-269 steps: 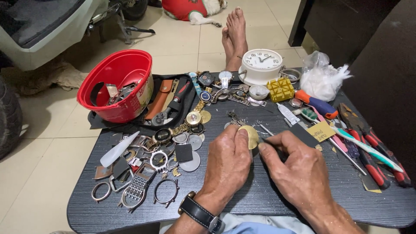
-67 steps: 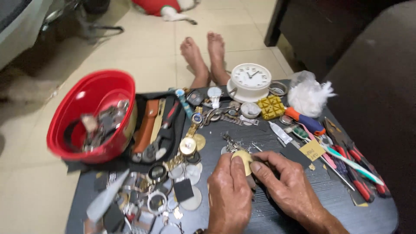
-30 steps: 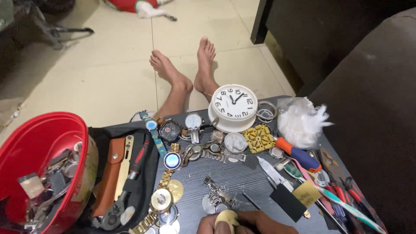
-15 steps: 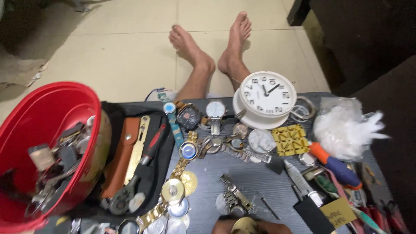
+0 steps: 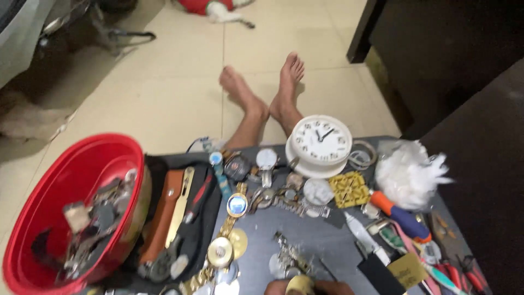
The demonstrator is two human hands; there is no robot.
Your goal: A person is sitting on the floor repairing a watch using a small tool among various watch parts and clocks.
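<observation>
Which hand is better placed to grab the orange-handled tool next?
Probably the right hand: it shows right of the gold case, on the side where the orange-handled tool lies; the left hand would cross over.

A bare strip of tabletop lies open between the metal watch bands and the clustered tools.
</observation>
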